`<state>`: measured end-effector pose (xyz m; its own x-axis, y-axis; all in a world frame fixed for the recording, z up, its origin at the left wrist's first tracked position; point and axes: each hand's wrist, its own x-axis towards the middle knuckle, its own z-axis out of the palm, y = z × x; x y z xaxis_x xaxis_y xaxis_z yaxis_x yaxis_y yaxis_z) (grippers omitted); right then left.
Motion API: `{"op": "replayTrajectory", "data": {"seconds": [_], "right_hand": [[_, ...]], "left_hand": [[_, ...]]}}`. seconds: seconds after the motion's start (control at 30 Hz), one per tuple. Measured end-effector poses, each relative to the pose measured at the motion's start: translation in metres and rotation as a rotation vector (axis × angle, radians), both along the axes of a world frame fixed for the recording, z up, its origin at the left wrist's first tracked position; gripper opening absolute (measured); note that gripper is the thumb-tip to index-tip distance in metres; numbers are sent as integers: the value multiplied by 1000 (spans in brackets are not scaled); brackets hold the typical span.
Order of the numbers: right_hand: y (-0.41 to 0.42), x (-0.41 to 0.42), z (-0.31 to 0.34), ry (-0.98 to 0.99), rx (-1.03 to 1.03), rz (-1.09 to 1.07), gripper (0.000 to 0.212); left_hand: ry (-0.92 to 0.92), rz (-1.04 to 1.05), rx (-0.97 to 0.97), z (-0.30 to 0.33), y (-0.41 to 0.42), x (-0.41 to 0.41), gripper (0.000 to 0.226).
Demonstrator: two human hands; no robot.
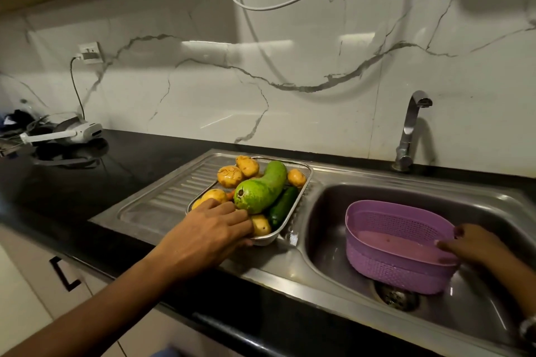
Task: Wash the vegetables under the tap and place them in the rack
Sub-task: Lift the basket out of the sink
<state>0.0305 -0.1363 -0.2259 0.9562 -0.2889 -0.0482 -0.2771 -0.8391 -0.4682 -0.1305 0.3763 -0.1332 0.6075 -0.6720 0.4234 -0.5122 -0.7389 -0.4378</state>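
Kitchen sink (pixel 319 275) of stainless steel, set in a black counter (pixel 130 153) beneath a marble-patterned wall. Metal mesh tray (pixel 301 197) resting on the ribbed drainboard (pixel 174 194), left of the basin, loaded with vegetables: several yellow potatoes (pixel 230 175), a large pale-green gourd (pixel 262 188) lying across the heap, a dark green cucumber (pixel 282 206) just beside it, and a sliver of something orange, mostly hidden. Left hand (pixel 208 229) laid over the near corner of the tray, fingers curled down onto the potatoes; actual grip not discernible. Purple perforated plastic basket (pixel 397 246), serving as the rack, tilted inside the basin above the drain (pixel 397 297). Right hand (pixel 470 243) gripping the basket's right rim, fingers curled over the edge into its interior. Chrome tap (pixel 410 130) at the rear, no water visible. White device (pixel 78 132) with cables at far left; wall socket (pixel 91 52) with plug. No legible brands, labels or writing.
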Motion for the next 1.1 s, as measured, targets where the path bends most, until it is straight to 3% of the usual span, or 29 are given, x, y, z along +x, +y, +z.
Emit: {"op": "replayTrajectory", "data": {"seconds": [0.23,0.63,0.83,0.97,1.03,1.1], "right_hand": [[3,-5,6,7,-5,30,29],[8,-4,8,35,4,-4,29],[10,-3,10,42,47,-72,29],[12,-10,14,66,71,-66,14],[6,-14,17,95,102,-24,5],[-4,-20,20,142,180,28,11]], "left_hand": [[-25,26,87,1,1,0,10],[94,-45,161,16,-1,-29,22],[126,-176,-317,42,-73,-42,33],[341,-260,-665,34,-173,11,21],[467,-109,-714,14,-214,60,36],[695,145,-674,-18,-238,113,79]]}}
